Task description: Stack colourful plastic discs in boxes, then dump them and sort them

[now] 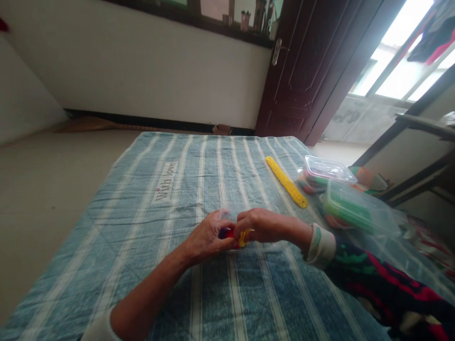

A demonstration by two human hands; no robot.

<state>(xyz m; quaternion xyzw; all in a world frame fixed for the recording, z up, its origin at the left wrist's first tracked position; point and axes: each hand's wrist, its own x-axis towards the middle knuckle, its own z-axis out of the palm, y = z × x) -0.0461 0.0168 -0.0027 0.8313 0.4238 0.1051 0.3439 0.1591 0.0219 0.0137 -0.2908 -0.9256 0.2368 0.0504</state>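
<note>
A clear plastic box [273,246] rests on the striped cloth, partly covered by both hands. My left hand [208,239] reaches in from the left, its thumb and fingers closed around a small red piece [230,234] and a dark blue one beside it. From the right, my right hand [263,225] pinches a small yellow piece [243,238] next to the red one. What exactly these pieces are is too small to make out. Farther back to the right lies a long, flat yellow strip [286,182] with a rough, knitted-looking surface.
Clear lidded boxes stand at the right: one farther back [330,169], another nearer with green contents [348,208]. The blue striped cloth [170,184] reads "With love". Behind are a white wall and a dark red door [302,71]. A rack [426,125] stands far right.
</note>
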